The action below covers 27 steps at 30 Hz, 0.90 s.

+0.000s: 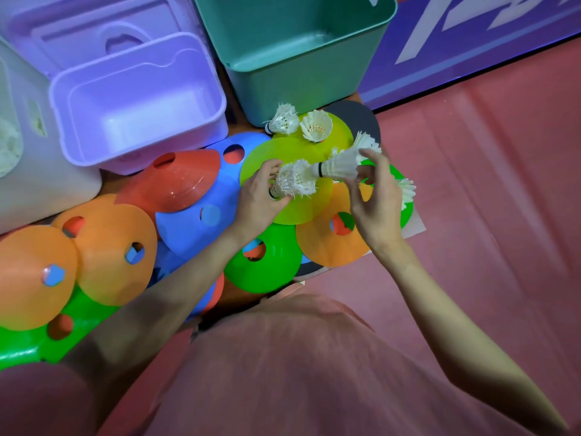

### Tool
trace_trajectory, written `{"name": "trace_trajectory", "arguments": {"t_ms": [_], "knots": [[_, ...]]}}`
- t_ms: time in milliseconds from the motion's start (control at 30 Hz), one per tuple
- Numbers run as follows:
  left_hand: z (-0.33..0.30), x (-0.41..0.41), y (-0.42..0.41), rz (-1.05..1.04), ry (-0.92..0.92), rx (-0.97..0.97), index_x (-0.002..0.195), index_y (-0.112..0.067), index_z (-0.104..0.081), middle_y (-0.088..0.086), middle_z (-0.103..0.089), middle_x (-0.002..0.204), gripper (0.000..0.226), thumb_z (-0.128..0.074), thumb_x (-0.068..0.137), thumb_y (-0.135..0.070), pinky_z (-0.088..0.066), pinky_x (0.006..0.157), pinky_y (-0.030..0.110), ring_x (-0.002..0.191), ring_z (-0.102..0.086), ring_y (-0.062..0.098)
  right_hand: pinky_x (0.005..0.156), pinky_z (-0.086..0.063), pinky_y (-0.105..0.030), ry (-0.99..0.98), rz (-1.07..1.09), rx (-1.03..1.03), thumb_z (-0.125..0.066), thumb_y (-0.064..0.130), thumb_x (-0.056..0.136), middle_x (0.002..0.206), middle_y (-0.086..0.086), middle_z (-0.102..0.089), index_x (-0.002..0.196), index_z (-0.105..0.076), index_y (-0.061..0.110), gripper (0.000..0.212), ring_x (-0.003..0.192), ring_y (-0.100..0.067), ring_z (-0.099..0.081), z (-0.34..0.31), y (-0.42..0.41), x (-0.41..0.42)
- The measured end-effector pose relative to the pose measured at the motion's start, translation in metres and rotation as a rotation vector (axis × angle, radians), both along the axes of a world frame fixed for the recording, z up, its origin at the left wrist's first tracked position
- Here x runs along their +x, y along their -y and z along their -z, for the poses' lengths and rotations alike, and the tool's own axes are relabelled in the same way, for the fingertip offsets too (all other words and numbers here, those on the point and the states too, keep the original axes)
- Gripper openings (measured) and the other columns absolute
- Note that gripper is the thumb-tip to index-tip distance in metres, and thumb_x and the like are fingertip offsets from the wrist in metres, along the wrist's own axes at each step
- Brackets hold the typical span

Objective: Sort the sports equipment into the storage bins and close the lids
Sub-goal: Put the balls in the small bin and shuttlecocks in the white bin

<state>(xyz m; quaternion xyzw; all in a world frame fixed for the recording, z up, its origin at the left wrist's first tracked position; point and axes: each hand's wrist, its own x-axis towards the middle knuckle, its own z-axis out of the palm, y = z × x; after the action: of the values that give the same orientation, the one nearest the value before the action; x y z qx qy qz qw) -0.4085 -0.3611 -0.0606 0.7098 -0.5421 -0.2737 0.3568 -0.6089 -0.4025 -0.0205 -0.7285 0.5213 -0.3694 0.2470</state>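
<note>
My left hand [262,196] grips a worn white shuttlecock [294,182] by its cork end, above a yellow-green disc cone [298,212]. My right hand [374,196] pinches a second shuttlecock [341,166], whose cork tip points into the feathers of the first. Two more shuttlecocks [284,119] [316,125] stand on another yellow cone beside the teal bin [283,80]. A further one [407,191] lies behind my right hand. The open purple bin [138,102] sits to the left.
Flat disc cones in orange [103,247], blue [188,221], red [176,180] and green [267,259] cover the floor between me and the bins. A purple lid [94,29] leans behind the purple bin. A white bin [31,152] stands far left. Red mat floor stretches right.
</note>
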Motion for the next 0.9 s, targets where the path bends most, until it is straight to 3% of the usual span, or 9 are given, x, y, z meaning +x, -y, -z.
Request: {"name": "trace_trajectory", "arguments": {"t_ms": [100, 233, 333, 433, 600, 700, 800, 900], "knots": [[-0.002, -0.008, 0.000, 0.023, 0.007, -0.009, 0.124, -0.008, -0.052, 0.005, -0.065, 0.118, 0.062, -0.080, 0.069, -0.012, -0.052, 0.088, 0.039, 0.105, -0.062, 0.017, 0.077, -0.047, -0.037, -0.104, -0.132, -0.020, -0.063, 0.011, 0.088, 0.092, 0.002, -0.065, 0.120, -0.053, 0.012, 0.034, 0.087, -0.022, -0.063, 0.002, -0.004, 0.004], [-0.003, -0.019, -0.001, 0.063, -0.006, -0.003, 0.125, -0.014, -0.053, 0.001, -0.066, 0.114, 0.062, -0.079, 0.069, -0.013, -0.054, 0.084, 0.035, 0.098, -0.064, 0.013, 0.076, -0.041, -0.033, -0.170, -0.232, -0.017, -0.062, 0.014, 0.090, 0.091, 0.003, -0.068, 0.120, -0.056, 0.011, 0.031, 0.087, -0.023, -0.062, 0.006, -0.009, 0.006], [-0.003, -0.024, -0.003, 0.079, -0.036, -0.003, 0.124, -0.012, -0.055, 0.002, -0.067, 0.109, 0.059, -0.079, 0.070, -0.010, -0.055, 0.083, 0.031, 0.097, -0.063, 0.011, 0.076, -0.048, -0.040, -0.147, -0.289, 0.011, -0.063, 0.015, 0.090, 0.091, 0.002, -0.067, 0.124, -0.055, 0.010, 0.036, 0.085, -0.021, -0.061, 0.007, -0.009, -0.001], [-0.002, -0.031, -0.003, 0.100, -0.056, -0.008, 0.121, -0.010, -0.057, 0.002, -0.067, 0.108, 0.055, -0.078, 0.070, -0.008, -0.056, 0.082, 0.031, 0.098, -0.063, 0.011, 0.084, -0.046, -0.037, -0.140, -0.316, -0.019, -0.063, 0.023, 0.091, 0.103, -0.002, -0.065, 0.133, -0.050, 0.009, 0.046, 0.093, -0.022, -0.058, 0.006, -0.011, -0.013], [0.000, -0.044, -0.002, 0.099, -0.075, 0.008, 0.120, -0.011, -0.057, 0.001, -0.066, 0.108, 0.054, -0.079, 0.071, -0.011, -0.056, 0.083, 0.030, 0.098, -0.063, 0.013, 0.098, -0.039, -0.037, -0.075, 0.033, -0.119, -0.054, 0.019, 0.095, 0.120, -0.013, -0.057, 0.132, -0.048, 0.000, 0.042, 0.110, -0.028, -0.051, 0.018, -0.014, -0.041], [-0.002, -0.048, -0.001, 0.103, -0.087, 0.023, 0.120, -0.010, -0.057, 0.000, -0.065, 0.109, 0.054, -0.081, 0.071, -0.013, -0.055, 0.083, 0.029, 0.099, -0.063, 0.013, 0.107, -0.026, -0.037, -0.217, 0.227, 0.036, -0.059, 0.025, 0.088, 0.136, -0.018, -0.044, 0.141, -0.039, 0.005, 0.060, 0.127, -0.032, -0.039, 0.036, -0.005, -0.059], [-0.004, -0.050, 0.001, 0.107, -0.098, 0.025, 0.120, -0.010, -0.057, -0.002, -0.064, 0.108, 0.054, -0.081, 0.072, -0.012, -0.055, 0.084, 0.029, 0.099, -0.062, 0.013, 0.112, -0.020, -0.045, -0.289, 0.283, 0.278, -0.067, 0.027, 0.082, 0.149, -0.019, -0.026, 0.148, -0.027, 0.015, 0.078, 0.140, -0.035, -0.021, 0.050, 0.005, -0.068], [-0.006, -0.049, 0.003, 0.114, -0.086, 0.015, 0.120, -0.010, -0.057, -0.008, -0.061, 0.104, 0.054, -0.081, 0.072, -0.013, -0.054, 0.083, 0.025, 0.097, -0.061, 0.010, 0.110, -0.027, -0.045, -0.248, 0.285, 0.347, -0.067, 0.023, 0.083, 0.146, -0.020, -0.029, 0.146, -0.029, 0.014, 0.075, 0.137, -0.035, -0.028, 0.055, 0.013, -0.068]]}}
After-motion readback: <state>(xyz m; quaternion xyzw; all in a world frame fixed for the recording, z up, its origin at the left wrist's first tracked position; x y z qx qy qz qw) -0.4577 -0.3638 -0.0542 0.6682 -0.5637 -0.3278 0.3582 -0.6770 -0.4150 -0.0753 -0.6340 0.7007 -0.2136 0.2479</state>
